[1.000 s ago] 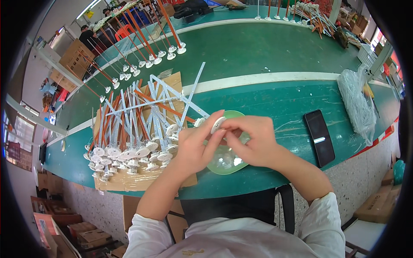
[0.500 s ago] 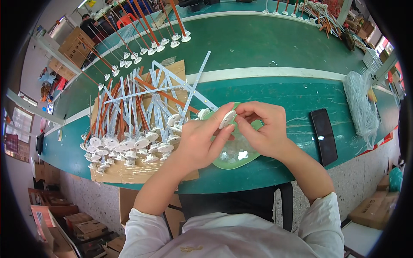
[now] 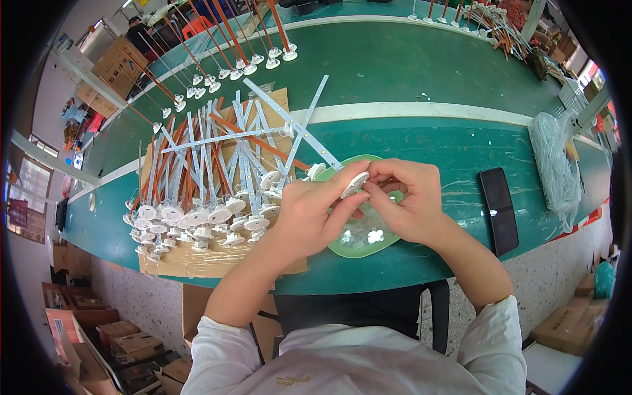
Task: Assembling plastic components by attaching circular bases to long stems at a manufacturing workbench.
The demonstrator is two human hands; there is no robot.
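Over the green table (image 3: 408, 79) we hold a small white disc (image 3: 355, 184) above the green tray (image 3: 368, 247), left hand (image 3: 309, 214) and right hand (image 3: 408, 204) both pinched on it. It could slip into the loose tray parts, or our forearm could nudge the crowded strips (image 3: 210, 178) on cardboard. Our fingers hide the disc's underside.

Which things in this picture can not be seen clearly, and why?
1. Head view: the small white disc pinched between left hand and right hand; fingers cover most of it.
2. The green tray: both hands hide its middle.
3. Clear small parts in the tray: too small to identify.
4. The clear plastic bag: contents blurred near the rim.
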